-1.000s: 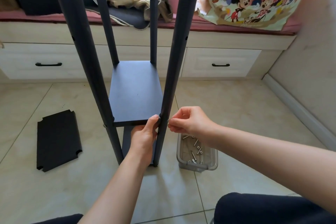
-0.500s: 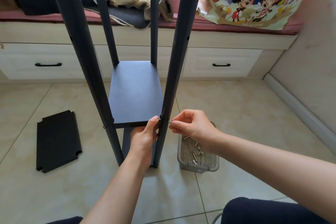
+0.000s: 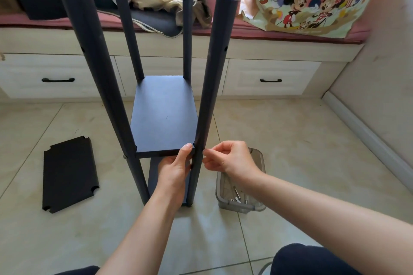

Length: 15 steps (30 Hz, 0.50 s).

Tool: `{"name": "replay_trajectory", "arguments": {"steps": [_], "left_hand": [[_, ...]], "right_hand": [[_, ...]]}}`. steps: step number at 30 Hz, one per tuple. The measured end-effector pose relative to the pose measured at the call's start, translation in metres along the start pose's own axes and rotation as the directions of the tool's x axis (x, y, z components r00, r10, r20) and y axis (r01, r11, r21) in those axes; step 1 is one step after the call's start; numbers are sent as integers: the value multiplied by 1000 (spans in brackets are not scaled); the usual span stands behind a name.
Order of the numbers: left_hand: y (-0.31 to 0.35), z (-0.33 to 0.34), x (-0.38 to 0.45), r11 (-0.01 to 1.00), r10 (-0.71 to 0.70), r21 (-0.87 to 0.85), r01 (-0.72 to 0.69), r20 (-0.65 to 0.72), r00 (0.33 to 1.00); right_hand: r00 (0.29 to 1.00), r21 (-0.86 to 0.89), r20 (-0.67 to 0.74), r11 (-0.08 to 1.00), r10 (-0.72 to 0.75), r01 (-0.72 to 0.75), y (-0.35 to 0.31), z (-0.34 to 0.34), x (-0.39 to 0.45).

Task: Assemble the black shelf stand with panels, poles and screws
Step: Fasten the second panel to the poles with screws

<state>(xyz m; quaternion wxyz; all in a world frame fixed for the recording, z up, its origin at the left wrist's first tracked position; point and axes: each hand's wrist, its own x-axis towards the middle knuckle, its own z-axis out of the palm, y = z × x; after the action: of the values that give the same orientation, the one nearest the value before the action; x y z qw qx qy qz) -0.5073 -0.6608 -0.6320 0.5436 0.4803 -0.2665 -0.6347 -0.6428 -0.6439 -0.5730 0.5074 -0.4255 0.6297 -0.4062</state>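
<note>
Beige tiled floor point(image 3: 290, 140) below cream drawers point(image 3: 271, 78), black shelf stand point(image 3: 164, 116) upright, left hand point(image 3: 174, 169) gripping its panel edge, right hand point(image 3: 230, 161) pinching at the near pole point(image 3: 212, 78) as before, loose panel point(image 3: 69, 174) left of the fingers, screw tray point(image 3: 243, 198) now more covered by the wrist.

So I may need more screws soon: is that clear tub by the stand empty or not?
Not empty. The clear tub on the floor beside the right front pole holds a few silver screws, lying loose at its bottom.
</note>
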Motion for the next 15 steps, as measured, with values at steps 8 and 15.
{"name": "replay_trajectory", "arguments": {"steps": [8, 15], "left_hand": [[0, 0, 0, 1000, 3, 4, -3, -2, 1000], [0, -1, 1, 1000, -1, 2, 1, 10, 1000]], "right_hand": [[966, -247, -145, 953, -215, 175, 1, 9, -5], [915, -485, -58, 813, -399, 323, 2, 8, -5]]}}
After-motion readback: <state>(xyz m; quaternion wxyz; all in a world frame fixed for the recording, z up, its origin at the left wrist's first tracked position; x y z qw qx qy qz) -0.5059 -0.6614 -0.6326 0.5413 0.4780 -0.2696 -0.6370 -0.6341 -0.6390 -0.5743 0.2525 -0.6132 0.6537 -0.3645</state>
